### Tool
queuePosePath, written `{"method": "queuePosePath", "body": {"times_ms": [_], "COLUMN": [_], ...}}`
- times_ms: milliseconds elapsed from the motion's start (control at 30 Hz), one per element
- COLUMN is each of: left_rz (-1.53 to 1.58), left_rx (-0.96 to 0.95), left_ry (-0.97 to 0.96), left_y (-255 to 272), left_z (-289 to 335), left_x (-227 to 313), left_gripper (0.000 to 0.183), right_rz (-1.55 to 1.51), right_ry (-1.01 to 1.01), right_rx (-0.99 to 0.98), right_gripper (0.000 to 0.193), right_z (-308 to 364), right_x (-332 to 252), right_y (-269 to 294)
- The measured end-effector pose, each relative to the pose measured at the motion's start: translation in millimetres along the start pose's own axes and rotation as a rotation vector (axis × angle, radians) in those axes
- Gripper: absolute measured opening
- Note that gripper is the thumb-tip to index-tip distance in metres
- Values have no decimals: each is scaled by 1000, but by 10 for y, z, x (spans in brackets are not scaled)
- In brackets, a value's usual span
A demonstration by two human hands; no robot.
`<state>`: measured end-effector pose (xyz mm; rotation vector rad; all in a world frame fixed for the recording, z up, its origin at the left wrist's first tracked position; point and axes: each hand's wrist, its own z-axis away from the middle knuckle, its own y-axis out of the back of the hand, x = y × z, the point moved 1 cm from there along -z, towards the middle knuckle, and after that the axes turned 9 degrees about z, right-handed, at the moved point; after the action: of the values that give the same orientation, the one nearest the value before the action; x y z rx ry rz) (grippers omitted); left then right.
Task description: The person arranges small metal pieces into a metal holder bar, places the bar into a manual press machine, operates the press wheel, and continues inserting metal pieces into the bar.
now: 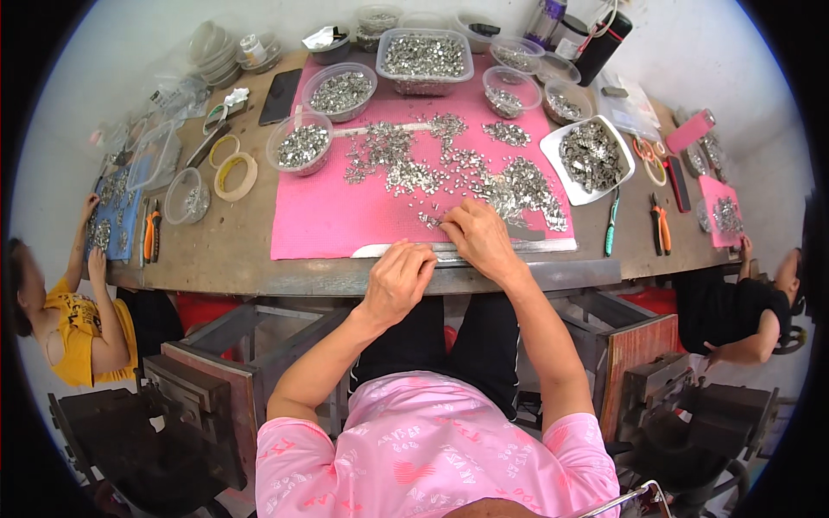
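Observation:
My left hand is at the near edge of the pink mat, with its fingers bent and pressed together. What they hold, if anything, is hidden. To its right, my right hand reaches over the mat's edge with its fingertips pinched down beside small silvery metal pieces. Its fingers hide whatever is between them. A long narrow metal strip lies along the mat's front edge, below both hands. Beyond the hands, loose metal pieces spread in heaps over the mat.
Tubs of metal pieces line the back, with a white dish at right. Tape rolls, orange-handled pliers, a teal-handled tool and a phone lie around. People sit at both sides.

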<state>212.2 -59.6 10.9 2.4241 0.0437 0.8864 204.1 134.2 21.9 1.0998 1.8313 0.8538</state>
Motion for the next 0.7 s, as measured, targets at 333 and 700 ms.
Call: {"method": "queuePosePath", "body": {"times_ms": [333, 700], "left_rz": [223, 189], "left_rx": [-10, -29], "left_ry": [114, 140], "left_y": [53, 59], "left_z": [-4, -33], "left_x": [-76, -35], "left_gripper": [13, 11], "right_rz": [-43, -389], "right_ry": [32, -127], "right_rx": [-14, -62], "right_gripper": [6, 6], "right_z": [8, 204], "right_x": [21, -115], "right_y": [16, 330]}}
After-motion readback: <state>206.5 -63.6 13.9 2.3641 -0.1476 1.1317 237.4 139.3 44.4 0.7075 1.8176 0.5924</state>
